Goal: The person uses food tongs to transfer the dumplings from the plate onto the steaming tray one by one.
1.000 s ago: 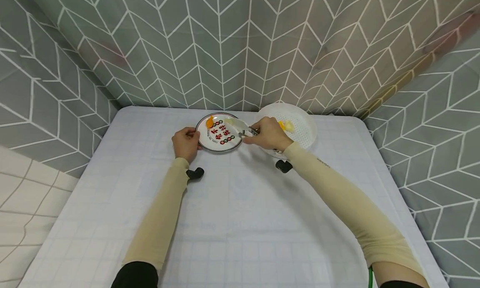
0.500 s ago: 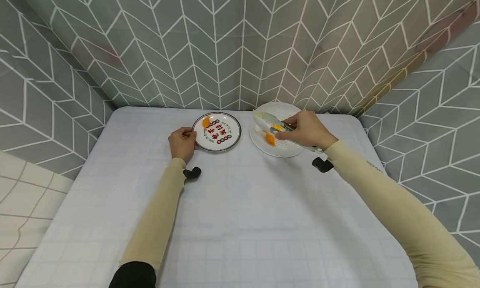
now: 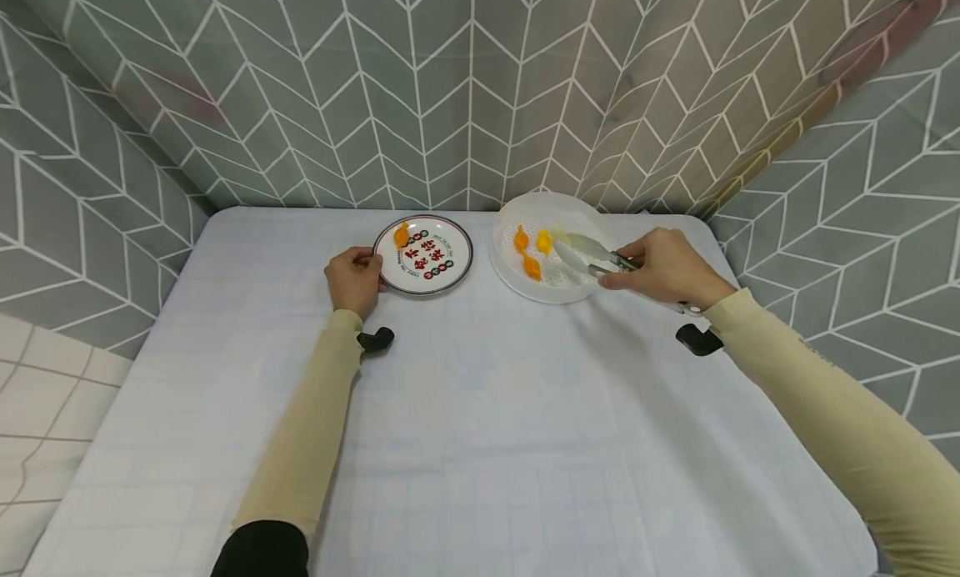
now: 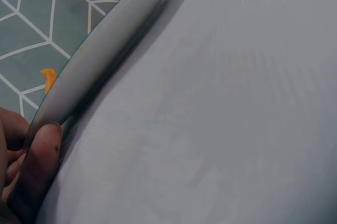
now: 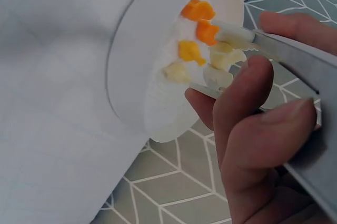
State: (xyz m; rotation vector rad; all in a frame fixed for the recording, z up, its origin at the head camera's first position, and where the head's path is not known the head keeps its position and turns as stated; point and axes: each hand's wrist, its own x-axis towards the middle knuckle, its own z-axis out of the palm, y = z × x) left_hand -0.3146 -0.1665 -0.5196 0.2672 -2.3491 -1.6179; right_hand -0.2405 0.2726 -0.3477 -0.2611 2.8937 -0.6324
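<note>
At the far side of the white table (image 3: 465, 444), the left hand (image 3: 354, 281) pinches the rim of a printed plate (image 3: 459, 260) between eight and nine o'clock. One orange piece (image 3: 402, 235) lies on that plate towards eleven o'clock. At three o'clock from the plate, just beside it, stands a round white basket (image 3: 558, 210) with a dotted floor. The right hand (image 3: 663, 264) comes in from the basket's three o'clock side, its grip curled around a pair of tongs (image 5: 305, 65). The tongs' tips are spread and reach into the basket, with pale pieces (image 5: 224, 55) between them; whether they squeeze any cannot be told. Two more orange pieces and a yellow piece (image 5: 190, 51) lie in the basket, on its nine o'clock side. Beige sleeves (image 3: 300, 427) cover both forearms, and a grey chevron-patterned sheet (image 3: 420, 93) rises at twelve o'clock behind the table.
</note>
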